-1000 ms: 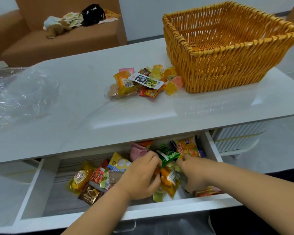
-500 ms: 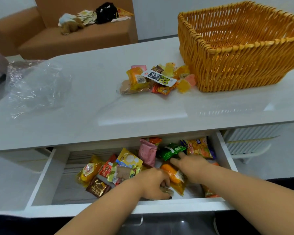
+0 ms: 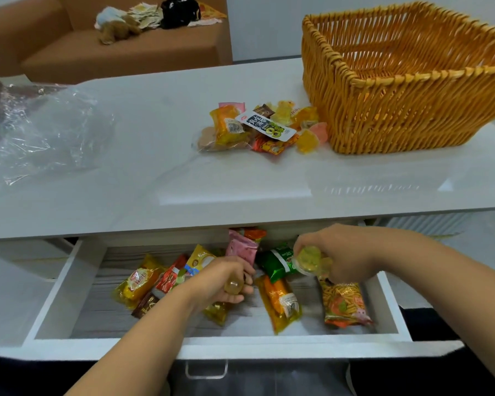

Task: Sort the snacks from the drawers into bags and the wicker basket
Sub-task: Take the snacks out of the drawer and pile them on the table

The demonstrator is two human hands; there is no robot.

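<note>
Lying loose across the pulled-out drawer [image 3: 69, 284], the snack packets are spread from its left half to its right wall: a yellow packet [image 3: 136, 281] at the left, a green packet [image 3: 276, 261] near the back, an orange packet [image 3: 282, 305] at the middle and a printed crisp bag [image 3: 345, 304] at the right. A small amber jelly cup [image 3: 234, 285] is gripped in the curled fingers of the left hand [image 3: 220, 284], low over the drawer's middle. A pale yellow jelly cup [image 3: 309, 260] is pinched by the right hand [image 3: 340, 252], raised just under the tabletop's front edge. Bare drawer floor is seen along the front wall and in the near left corner. More snacks are heaped in a small pile [image 3: 257, 127] on the white table [image 3: 155, 195], just beside the wicker basket [image 3: 412, 81], which is set at the table's right end. A crumpled clear plastic bag [image 3: 49, 132] is laid at the left end, well apart from the pile, with open tabletop between them. A brown sofa [image 3: 112, 52] with oddments on its seat is seen behind the table.
</note>
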